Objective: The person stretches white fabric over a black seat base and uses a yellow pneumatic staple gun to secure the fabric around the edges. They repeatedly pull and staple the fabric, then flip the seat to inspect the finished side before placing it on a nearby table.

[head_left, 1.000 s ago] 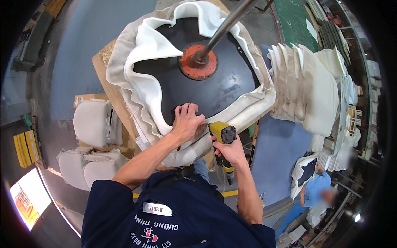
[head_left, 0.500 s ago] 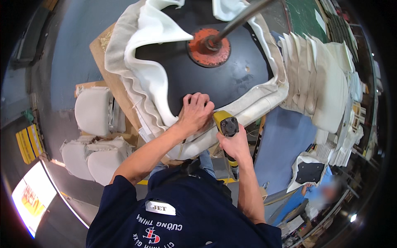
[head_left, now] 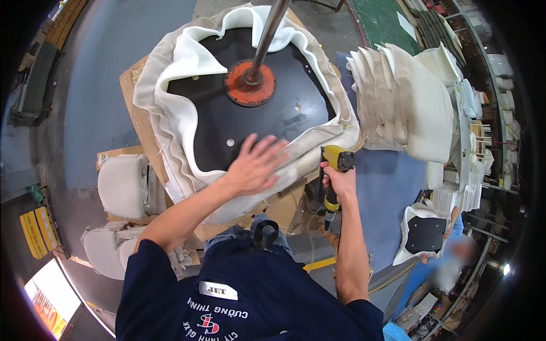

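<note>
A black seat panel [head_left: 284,125] lies before me, ringed by white padding [head_left: 182,136] and beige fabric [head_left: 149,88], whose near edge is folded over the panel. A red round disc [head_left: 232,94] on a metal rod [head_left: 268,37] rests on the panel's middle. My left hand [head_left: 255,167] is open, fingers spread and slightly blurred, over the near edge; whether it touches is unclear. In my right hand [head_left: 343,183] is a yellow and black staple gun [head_left: 336,157], held upright by its grip beside the seat's near right corner.
Stacked beige-white cushion pieces [head_left: 404,102] stand at the right by a blue surface [head_left: 389,182]. Covered seats [head_left: 121,186] sit at the left. Another person at the lower right handles a similar black panel [head_left: 426,233]. A wooden board [head_left: 129,96] lies under the work.
My left hand has come off the fabric edge, its curled fingers now spread. My right hand has moved the staple gun rightward, away from the edge. The whole view has shifted somewhat.
</note>
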A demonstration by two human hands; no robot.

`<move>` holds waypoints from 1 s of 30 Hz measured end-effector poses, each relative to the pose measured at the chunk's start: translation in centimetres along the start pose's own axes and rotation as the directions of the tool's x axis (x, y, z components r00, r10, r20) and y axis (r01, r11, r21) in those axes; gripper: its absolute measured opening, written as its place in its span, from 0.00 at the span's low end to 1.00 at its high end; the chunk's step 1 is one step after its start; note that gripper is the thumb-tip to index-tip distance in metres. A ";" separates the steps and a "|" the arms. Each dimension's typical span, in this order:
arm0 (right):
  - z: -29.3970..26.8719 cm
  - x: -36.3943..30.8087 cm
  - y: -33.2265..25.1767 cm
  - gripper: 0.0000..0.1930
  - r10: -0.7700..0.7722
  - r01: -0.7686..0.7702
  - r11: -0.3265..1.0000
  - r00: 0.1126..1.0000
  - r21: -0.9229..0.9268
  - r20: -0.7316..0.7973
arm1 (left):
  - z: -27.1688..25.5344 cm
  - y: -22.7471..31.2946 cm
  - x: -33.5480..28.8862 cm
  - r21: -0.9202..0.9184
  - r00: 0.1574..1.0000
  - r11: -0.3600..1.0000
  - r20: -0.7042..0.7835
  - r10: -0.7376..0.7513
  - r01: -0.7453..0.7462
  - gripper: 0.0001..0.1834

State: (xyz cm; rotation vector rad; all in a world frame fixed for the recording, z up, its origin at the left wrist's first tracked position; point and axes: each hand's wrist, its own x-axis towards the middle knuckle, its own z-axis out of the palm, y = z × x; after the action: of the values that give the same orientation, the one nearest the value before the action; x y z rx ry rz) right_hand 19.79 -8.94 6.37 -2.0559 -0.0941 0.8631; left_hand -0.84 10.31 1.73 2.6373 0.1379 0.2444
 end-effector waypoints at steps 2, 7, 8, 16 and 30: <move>0.0 -0.1 -0.4 0.08 -0.001 0.001 1.000 1.000 0.013 0.022 | 1.6 0.9 2.0 0.023 0.965 0.966 0.047 0.258 -0.259 0.34; -0.3 0.4 -1.4 0.08 0.020 -0.026 0.997 0.997 0.077 0.076 | 5.0 -1.2 5.8 0.189 0.953 0.937 0.135 0.271 -0.293 0.36; -0.2 0.4 -1.6 0.08 0.042 -0.049 0.996 0.996 0.077 0.080 | 5.1 -1.3 5.8 0.184 0.956 0.941 0.126 0.264 -0.284 0.36; 2.1 2.1 -6.0 0.10 0.085 -0.057 0.988 0.976 -0.142 0.201 | 5.2 -1.8 6.1 0.071 0.980 0.981 0.097 0.174 -0.181 0.36; 3.4 3.1 -7.1 0.06 0.096 -0.061 0.983 0.974 -0.170 0.206 | 6.1 -2.3 6.7 0.027 0.992 0.991 -0.019 0.128 -0.128 0.33</move>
State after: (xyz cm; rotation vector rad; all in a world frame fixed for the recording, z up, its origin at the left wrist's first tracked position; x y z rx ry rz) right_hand 21.76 -1.06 8.75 -2.1231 -0.2081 1.1583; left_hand 6.76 10.48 -3.61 2.6733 -0.0214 0.3152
